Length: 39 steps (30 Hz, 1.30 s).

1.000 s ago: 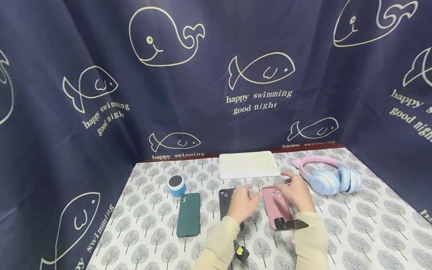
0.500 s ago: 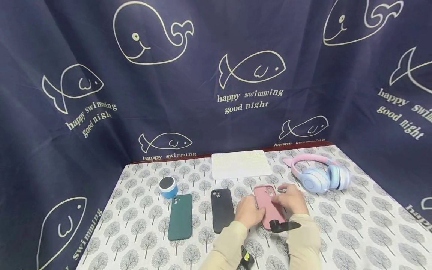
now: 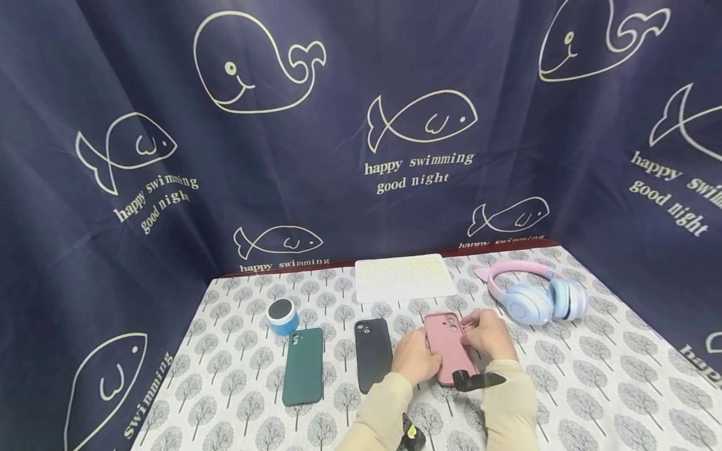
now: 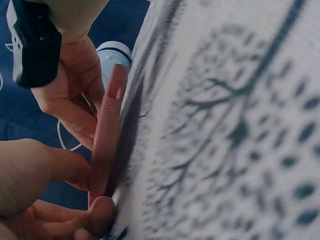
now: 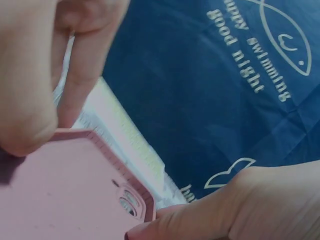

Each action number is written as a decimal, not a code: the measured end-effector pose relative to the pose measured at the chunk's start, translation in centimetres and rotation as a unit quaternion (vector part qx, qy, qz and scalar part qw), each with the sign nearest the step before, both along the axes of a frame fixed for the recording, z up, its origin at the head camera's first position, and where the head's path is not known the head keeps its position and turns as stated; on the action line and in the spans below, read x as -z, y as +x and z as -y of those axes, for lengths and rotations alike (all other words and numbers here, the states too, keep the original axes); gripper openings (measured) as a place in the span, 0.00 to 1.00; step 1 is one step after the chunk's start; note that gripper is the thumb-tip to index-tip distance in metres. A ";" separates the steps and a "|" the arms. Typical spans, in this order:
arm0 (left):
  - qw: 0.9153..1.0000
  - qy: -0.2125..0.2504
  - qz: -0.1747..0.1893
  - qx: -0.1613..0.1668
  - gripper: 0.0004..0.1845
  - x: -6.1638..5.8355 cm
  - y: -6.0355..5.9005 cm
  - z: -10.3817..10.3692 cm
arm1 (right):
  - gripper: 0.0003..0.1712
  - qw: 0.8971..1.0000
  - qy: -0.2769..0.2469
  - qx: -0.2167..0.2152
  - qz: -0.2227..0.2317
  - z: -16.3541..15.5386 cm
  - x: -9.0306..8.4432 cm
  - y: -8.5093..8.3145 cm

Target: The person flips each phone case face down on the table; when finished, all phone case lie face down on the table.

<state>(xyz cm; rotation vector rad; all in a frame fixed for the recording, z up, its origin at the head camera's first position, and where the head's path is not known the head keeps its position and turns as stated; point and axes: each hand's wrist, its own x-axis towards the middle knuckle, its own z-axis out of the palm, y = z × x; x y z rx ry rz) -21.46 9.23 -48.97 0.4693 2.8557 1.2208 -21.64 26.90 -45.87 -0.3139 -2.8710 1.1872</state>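
Note:
Both hands hold a pink phone case point(image 3: 449, 347), its raised rim and camera cutout showing. My left hand point(image 3: 415, 357) grips the left long edge, and my right hand point(image 3: 489, 332) pinches the opposite edge near the camera corner. In the left wrist view the pink case point(image 4: 107, 135) appears edge-on, close over the patterned cloth, with fingers on it. The right wrist view looks into the hollow side of the pink case point(image 5: 60, 185). Left of my left hand lies a black phone case point(image 3: 373, 355), and farther left a dark green phone case point(image 3: 303, 366).
A small blue speaker point(image 3: 282, 316) stands behind the green case. At the back lies a white keyboard point(image 3: 403, 278), with pink and blue headphones point(image 3: 530, 300) to the right. A navy curtain point(image 3: 338, 156) hangs beyond the tree-patterned tablecloth point(image 3: 237, 388).
My left hand has moved right from over the black case to the pink case's left edge. My right hand has shifted from the camera area to the right edge. The head view has turned slightly.

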 end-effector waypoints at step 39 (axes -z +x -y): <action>0.998 0.036 -0.039 0.028 0.30 -4.0 0.9 1.4 | 0.15 0.999 -0.008 -0.047 0.006 3.0 2.1 -1.8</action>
